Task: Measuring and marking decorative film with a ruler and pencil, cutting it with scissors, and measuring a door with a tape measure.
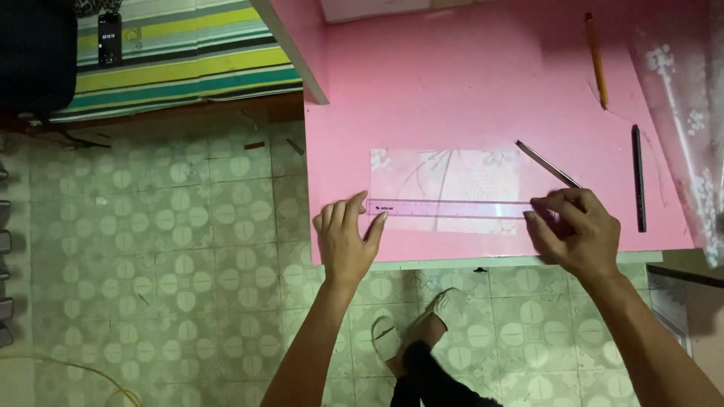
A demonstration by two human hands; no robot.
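Note:
A clear plastic ruler lies across the lower part of a thin translucent patterned sheet on the pink table. My left hand presses the ruler's left end with its fingertips, fingers spread. My right hand rests on the ruler's right end and grips a slim dark pen that points up and to the left.
An orange pencil and a long dark tool lie on the table's right side, next to a clear patterned plastic sheet. Green tiled floor lies below, with my feet. A striped mat with a phone sits at upper left.

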